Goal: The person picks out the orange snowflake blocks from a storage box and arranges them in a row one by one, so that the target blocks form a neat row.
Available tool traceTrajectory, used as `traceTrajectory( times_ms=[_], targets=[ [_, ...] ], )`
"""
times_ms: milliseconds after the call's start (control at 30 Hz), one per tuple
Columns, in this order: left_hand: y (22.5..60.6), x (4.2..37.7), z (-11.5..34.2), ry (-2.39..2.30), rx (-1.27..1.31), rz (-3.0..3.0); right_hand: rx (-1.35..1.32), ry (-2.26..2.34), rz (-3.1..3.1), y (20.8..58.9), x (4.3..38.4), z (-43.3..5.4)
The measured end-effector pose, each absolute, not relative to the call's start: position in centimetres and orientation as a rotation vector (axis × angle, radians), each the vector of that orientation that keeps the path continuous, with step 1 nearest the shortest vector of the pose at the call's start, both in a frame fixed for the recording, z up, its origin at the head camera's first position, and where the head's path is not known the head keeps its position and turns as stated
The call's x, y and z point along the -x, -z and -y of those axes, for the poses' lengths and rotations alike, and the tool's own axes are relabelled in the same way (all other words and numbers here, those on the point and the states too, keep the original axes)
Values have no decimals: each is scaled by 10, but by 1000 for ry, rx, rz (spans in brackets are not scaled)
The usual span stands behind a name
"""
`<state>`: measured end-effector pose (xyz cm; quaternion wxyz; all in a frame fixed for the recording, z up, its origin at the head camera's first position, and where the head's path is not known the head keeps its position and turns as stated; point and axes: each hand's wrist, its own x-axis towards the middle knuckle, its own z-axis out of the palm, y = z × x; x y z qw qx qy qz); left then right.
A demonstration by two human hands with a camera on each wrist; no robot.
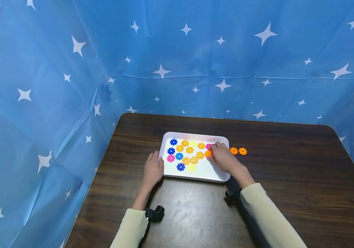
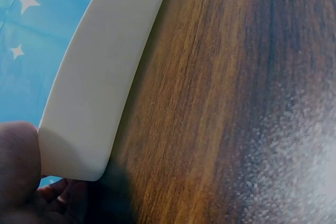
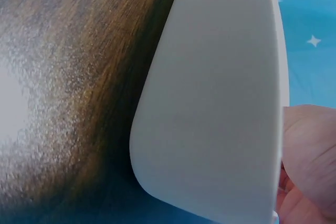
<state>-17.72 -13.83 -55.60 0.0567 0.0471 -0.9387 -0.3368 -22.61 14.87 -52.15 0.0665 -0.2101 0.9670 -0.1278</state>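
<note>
A white tray lies on the table with several notched plastic snowflake discs in it. Over its left end the left hand grips the wall; in the left wrist view the thumb lies against the tray's side and fingers show beyond the corner. Above the right part of the tray, the right hand pinches an orange snowflake disc at its fingertips. A pink disc is just behind it. In the right wrist view the tray's wall hides the fingertips and the disc.
Two orange discs lie on the dark wooden table right of the tray. Inside it are blue discs, yellow-orange discs and pale yellow discs. A blue star-patterned curtain hangs behind the table.
</note>
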Motion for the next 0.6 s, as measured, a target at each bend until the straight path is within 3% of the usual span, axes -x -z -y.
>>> traceTrajectory(
  times_ms=[600],
  targets=[
    [560,179,139,1023,-119,2824,655,523,-2958,502,217,-169]
  ],
)
